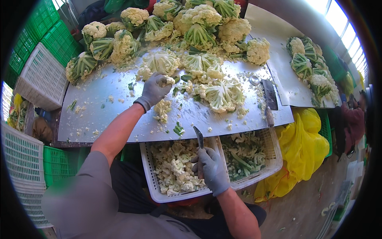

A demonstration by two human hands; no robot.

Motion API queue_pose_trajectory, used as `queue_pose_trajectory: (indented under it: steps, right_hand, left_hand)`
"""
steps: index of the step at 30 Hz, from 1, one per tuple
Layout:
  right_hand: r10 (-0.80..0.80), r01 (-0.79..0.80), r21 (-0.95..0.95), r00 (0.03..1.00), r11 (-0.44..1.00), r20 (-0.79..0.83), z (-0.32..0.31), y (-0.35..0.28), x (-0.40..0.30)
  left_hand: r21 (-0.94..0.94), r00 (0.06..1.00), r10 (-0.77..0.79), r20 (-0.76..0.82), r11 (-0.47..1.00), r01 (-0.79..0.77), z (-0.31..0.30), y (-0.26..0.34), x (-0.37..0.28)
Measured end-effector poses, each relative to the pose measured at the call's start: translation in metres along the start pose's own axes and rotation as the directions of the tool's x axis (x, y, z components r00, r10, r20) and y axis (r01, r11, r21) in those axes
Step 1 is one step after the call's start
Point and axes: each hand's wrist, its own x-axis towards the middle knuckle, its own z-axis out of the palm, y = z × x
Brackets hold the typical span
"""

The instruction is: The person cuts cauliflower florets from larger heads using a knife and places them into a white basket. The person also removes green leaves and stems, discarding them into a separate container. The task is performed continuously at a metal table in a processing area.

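Observation:
My left hand [155, 90], in a grey glove, pinches a small cauliflower floret [170, 80] above the metal-topped table [98, 116]. Just beyond it lies a cut cauliflower piece [162, 62], with another cut piece [201, 63] to its right and a halved cauliflower [222, 95] nearer the table's front edge. My right hand [212, 170], gloved too, grips a small curved knife [198, 136], blade pointing up towards the table edge. Below that hand a white crate [155, 194] holds many cut florets [176, 167]. A loose floret cluster [163, 110] rests below my left wrist.
Whole cauliflowers [203, 18] are heaped along the table's back. A cleaver [269, 95] lies at the right, near a metal ring [254, 80]. Leaf and stem trimmings [243, 161] fill the right-hand crate [276, 149], beside yellow mesh sacks [301, 146]. Another person [353, 125] is far right.

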Motion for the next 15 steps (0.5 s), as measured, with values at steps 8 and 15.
queue_pose_trajectory:
  steps: [8, 15]
  right_hand:
    - [-0.029, 0.030, 0.028, 1.000, 0.999, -0.009, -0.014, -0.009, -0.006]
    - [-0.065, 0.067, 0.043, 0.997, 0.997, -0.049, -0.012, -0.009, -0.010]
  left_hand:
    - [-0.220, 0.895, 0.003, 0.447, 0.970, 0.107, -0.025, 0.130, -0.096]
    - [0.101, 0.839, -0.016, 0.544, 0.994, -0.047, -0.040, 0.116, -0.103]
